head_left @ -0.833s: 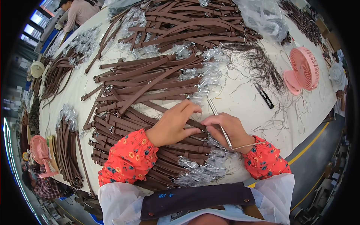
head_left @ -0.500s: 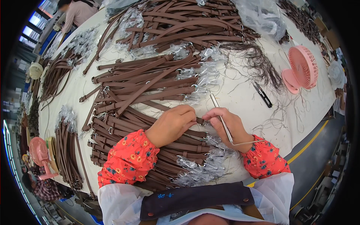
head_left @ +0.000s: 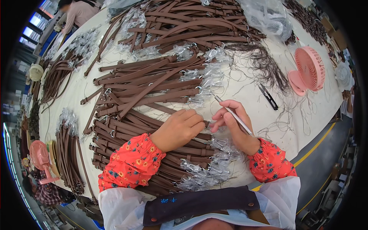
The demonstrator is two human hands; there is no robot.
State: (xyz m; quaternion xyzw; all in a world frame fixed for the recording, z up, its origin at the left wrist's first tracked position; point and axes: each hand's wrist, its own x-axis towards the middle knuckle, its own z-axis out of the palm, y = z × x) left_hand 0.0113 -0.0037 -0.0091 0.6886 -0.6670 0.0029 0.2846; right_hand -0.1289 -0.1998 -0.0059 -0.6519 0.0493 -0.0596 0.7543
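Observation:
My left hand (head_left: pixel 181 129), fingers curled together, grips a brown strap by its metal-fitted end (head_left: pixel 207 124). The rest of that strap merges with the others under my hand. In my right hand (head_left: pixel 241 126) a slim silver rod-shaped tool (head_left: pixel 234 115) lies slanted between thumb and forefinger, its tip pointing up and left. The other fingers of that hand are loosely bent beside the strap end. Beneath both hands spreads a row of brown straps (head_left: pixel 126 134), their metal clasps wrapped in clear plastic (head_left: pixel 209 174) at the right ends.
More straps (head_left: pixel 191 28) are heaped at the far side, beside a clear plastic bag (head_left: pixel 268 19). Thread snips (head_left: pixel 268 96), loose dark threads (head_left: pixel 264 63) and a pink fan (head_left: pixel 308 71) are on the right. Strap bundles (head_left: pixel 69 153) lie left. A person (head_left: pixel 78 15) stands far left.
My right hand has opened somewhat and tilted upright, its fingertips drawing off the strap end. The tool has swung flatter, and its bent wire end no longer shows. My left fingers have curled further over.

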